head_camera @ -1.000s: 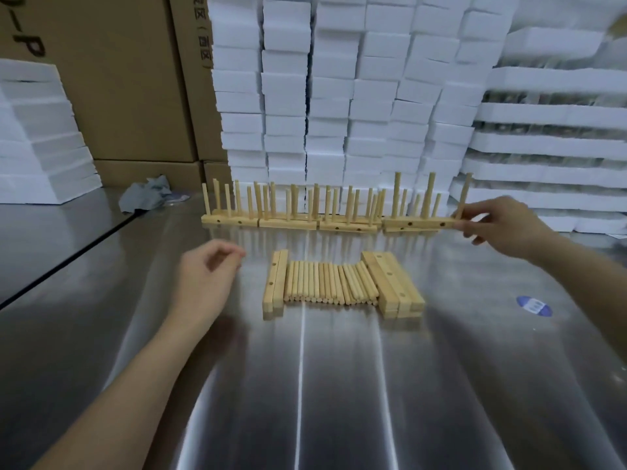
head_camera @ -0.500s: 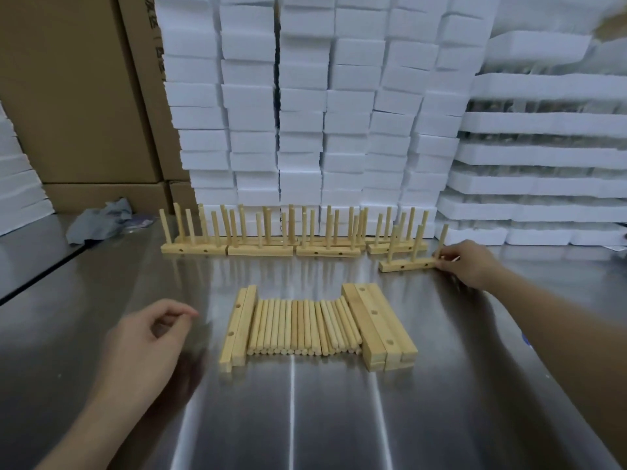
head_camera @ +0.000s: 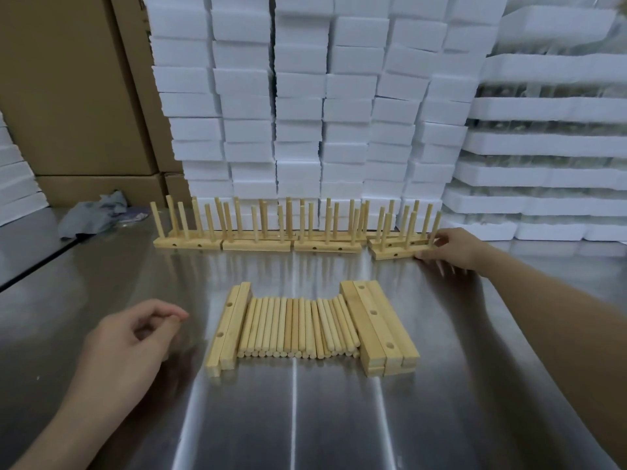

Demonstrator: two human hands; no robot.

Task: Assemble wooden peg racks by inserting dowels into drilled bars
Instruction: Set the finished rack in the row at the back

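The steel counter fills the near half of the view. At 8 o'clock from its middle the left hand hovers just above the surface, its fingers loosely curled with thumb and forefinger tips close together, holding nothing.

At the centre lie the loose dowels, side by side in one flat row, their ends pointing toward and away from the person. Touching that row at 9 o'clock are two drilled bars, lying lengthwise. Against it at 3 o'clock sits a stack of bars, holes facing up.

Farther out, at 1 o'clock from the dowels, the right hand grips the right end of a peg rack, fingers curled at the end dowel and thumb low against the bar. This rack stands on the counter, dowels upright, just in front of the right end of the finished racks, which run in a line across 12 o'clock.

At 10 o'clock a grey cloth lies crumpled. Behind everything rise white foam blocks and, at 11 o'clock, cardboard boxes.
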